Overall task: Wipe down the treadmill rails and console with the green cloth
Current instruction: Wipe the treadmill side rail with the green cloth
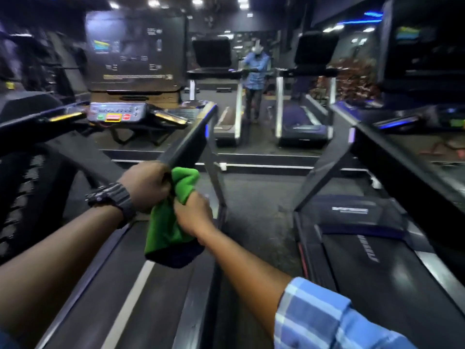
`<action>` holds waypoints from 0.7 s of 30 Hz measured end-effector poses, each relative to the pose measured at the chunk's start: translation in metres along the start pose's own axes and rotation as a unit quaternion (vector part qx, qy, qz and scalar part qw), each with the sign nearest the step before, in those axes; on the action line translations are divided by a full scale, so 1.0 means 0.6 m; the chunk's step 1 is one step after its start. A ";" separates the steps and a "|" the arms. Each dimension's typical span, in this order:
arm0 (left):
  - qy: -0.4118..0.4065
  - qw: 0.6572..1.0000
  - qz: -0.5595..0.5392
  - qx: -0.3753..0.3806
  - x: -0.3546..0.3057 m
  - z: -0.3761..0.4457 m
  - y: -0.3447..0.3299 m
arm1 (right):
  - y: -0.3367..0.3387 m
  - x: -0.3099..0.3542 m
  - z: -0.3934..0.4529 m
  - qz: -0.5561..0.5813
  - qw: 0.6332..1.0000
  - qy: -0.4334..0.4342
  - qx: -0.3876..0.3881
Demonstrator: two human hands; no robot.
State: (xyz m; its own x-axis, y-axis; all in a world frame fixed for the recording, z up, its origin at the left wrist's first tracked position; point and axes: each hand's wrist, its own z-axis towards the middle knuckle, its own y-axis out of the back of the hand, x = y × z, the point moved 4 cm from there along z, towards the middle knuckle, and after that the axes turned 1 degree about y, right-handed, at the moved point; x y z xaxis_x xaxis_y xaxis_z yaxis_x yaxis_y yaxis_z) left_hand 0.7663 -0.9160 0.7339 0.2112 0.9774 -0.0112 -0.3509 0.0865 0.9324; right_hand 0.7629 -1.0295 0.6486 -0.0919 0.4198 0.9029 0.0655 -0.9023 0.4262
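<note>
Both hands are gripping the green cloth (pixel 176 210) at the near end of the right handrail (pixel 191 139): left hand (pixel 146 186) curled around it, right hand (pixel 193 215) pinching it. The console (pixel 114 113) is sitting ahead; a neighbouring treadmill (pixel 364 248) is standing just right.

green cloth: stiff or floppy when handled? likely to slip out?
Probably floppy: the green cloth bunches between the left hand and right hand, and its lower end hangs limp. Likely light. Slipping seems unlikely, as both hands grip folds.
</note>
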 end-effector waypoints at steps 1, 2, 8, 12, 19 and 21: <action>0.002 1.000 -0.017 -0.011 -0.025 0.008 -0.002 | 0.033 0.001 -0.002 -0.054 0.998 0.017 -0.014; 0.001 0.999 -0.031 -0.021 -0.047 0.014 -0.003 | 0.061 0.003 -0.003 -0.097 0.994 0.033 -0.028; -0.115 0.981 -0.147 -0.047 -0.267 0.093 -0.008 | 0.311 -0.030 -0.050 -0.266 0.948 0.008 -0.174; -0.206 0.955 -0.208 -0.056 -0.427 0.106 0.000 | 0.465 -0.057 -0.123 -0.335 0.901 -0.045 -0.273; -0.342 0.895 -0.283 -0.045 -0.658 0.067 0.027 | 0.664 -0.078 -0.282 -0.389 0.816 -0.143 -0.404; -0.372 0.880 -0.291 -0.050 -0.705 0.050 0.034 | 0.694 -0.081 -0.324 -0.400 0.795 -0.164 -0.426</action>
State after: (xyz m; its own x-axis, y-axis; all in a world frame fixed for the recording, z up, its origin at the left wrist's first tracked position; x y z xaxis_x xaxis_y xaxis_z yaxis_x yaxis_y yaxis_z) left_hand 0.6974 -1.3335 0.7686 0.9074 0.3685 -0.2022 -0.0563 0.5833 0.8103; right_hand 0.6015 -1.4447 0.7712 0.5083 0.7693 0.3870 -0.5924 -0.0138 0.8056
